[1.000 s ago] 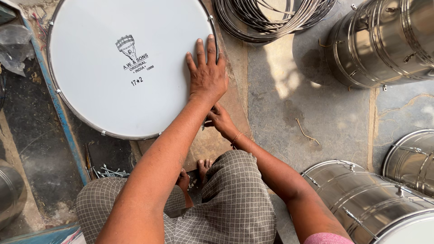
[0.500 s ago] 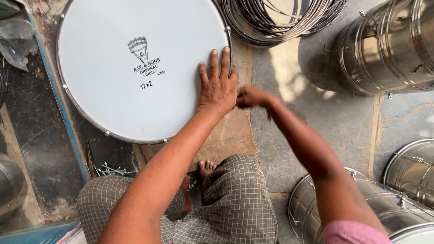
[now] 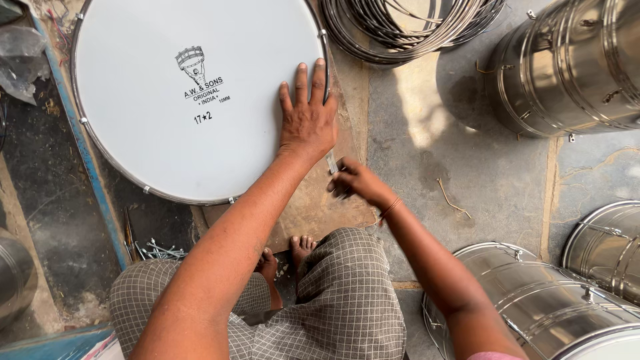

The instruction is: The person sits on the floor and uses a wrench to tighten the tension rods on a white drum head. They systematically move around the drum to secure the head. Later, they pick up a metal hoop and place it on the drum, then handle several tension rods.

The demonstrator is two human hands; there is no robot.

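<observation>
The white drum head [image 3: 193, 100] lies flat on the floor at far left. The left hand [image 3: 307, 120] is spread palm-down on its right rim, fingers pointing far, released. Just near of it, off the rim, the right hand [image 3: 353, 181] curls over the brown mat [image 3: 313, 207]; what it pinches I cannot tell.

Open floor to your right, crowded edges

Bare stone floor [image 3: 467, 167] lies between drum head [image 3: 167, 120], wire coils [image 3: 407, 27] and steel drum shells [image 3: 567, 67]; you pass there.
</observation>
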